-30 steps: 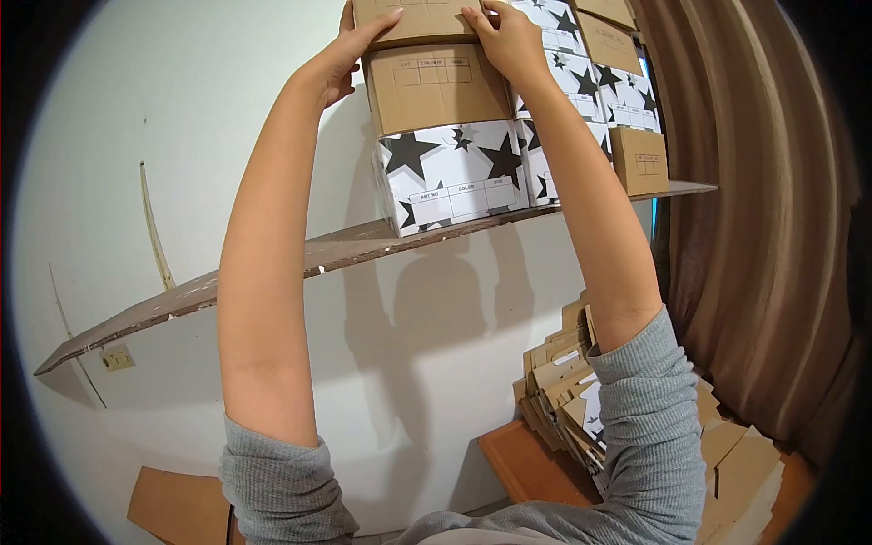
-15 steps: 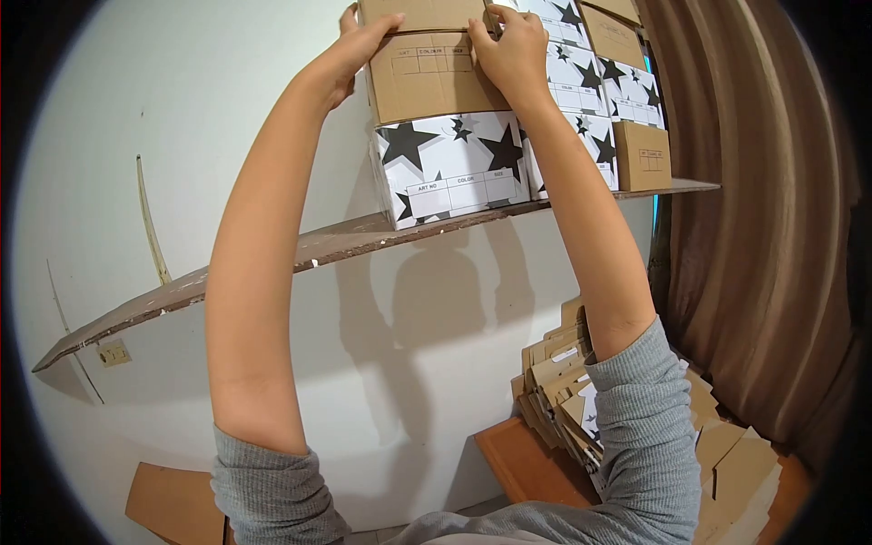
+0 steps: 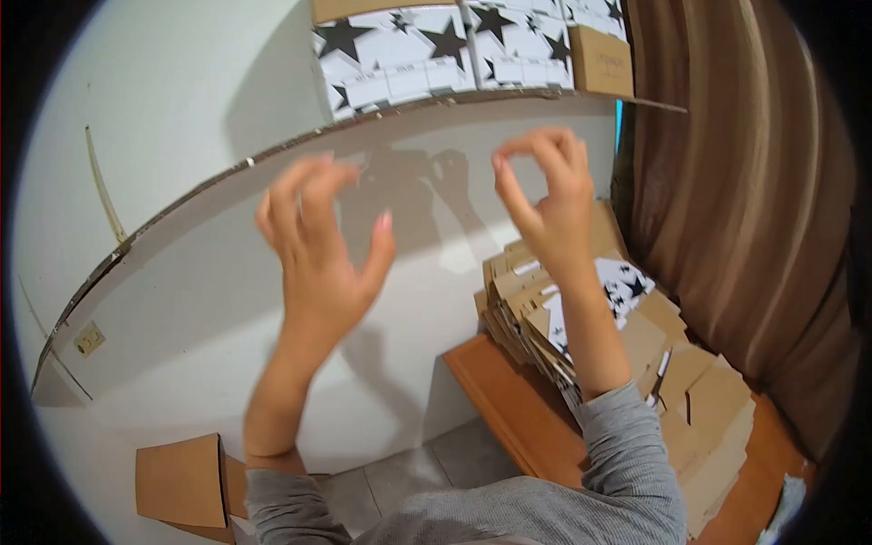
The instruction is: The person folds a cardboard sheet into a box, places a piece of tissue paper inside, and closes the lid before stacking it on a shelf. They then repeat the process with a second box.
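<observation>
My left hand point(image 3: 322, 241) hangs in the air below the wooden shelf point(image 3: 182, 204), fingers spread and curled, holding nothing. My right hand point(image 3: 545, 195) is raised beside it, fingers apart and empty, in front of the white wall. Above them, star-printed white boxes point(image 3: 395, 54) stand on the shelf, with a plain brown box point(image 3: 604, 62) at the shelf's right end. Both hands are well below the boxes and touch nothing. A stack of flattened cardboard boxes point(image 3: 554, 309) sits just under my right forearm.
An orange-brown table point(image 3: 509, 400) carries the flat cardboard pile, which spreads toward the lower right point(image 3: 708, 427). A brown curtain point(image 3: 754, 200) fills the right side. A folded brown box point(image 3: 182, 481) lies on the floor at lower left. A wall socket point(image 3: 89, 341) is at left.
Both hands have let go of the brown box on top of the stack and dropped below the shelf. The view has tilted down, so the shelf boxes now sit at the top edge.
</observation>
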The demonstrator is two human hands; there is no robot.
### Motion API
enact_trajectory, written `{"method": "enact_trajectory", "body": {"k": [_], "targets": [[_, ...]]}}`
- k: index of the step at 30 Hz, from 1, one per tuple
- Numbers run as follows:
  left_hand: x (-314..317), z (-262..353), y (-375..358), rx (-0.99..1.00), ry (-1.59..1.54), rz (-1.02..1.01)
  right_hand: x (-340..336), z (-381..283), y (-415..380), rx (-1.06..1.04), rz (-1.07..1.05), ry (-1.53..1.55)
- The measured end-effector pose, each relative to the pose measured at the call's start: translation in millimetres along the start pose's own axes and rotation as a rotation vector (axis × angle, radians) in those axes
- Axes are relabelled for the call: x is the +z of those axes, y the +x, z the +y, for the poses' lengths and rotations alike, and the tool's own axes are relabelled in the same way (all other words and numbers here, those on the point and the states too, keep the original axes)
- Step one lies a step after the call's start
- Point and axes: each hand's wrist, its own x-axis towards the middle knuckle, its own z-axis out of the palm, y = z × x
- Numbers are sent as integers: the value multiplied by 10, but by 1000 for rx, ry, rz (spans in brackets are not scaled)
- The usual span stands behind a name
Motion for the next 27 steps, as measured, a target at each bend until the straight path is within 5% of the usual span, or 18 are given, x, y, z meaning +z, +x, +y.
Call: {"method": "enact_trajectory", "body": {"k": [2, 12, 17, 27], "targets": [[18, 271, -492, -115, 42, 21, -192, -102, -414, 98, -58, -18], [177, 1737, -2272, -679, -635, -587, -1577, -697, -2566, 656, -399, -163], [-39, 2456, -3046, -622, -881, -798, -2303, -1359, -3174, 927, -368, -360], [-674, 3236, -3517, -532, -1093, -1030, -3244, -2430, -3510, 1045, -363, -637]]}}
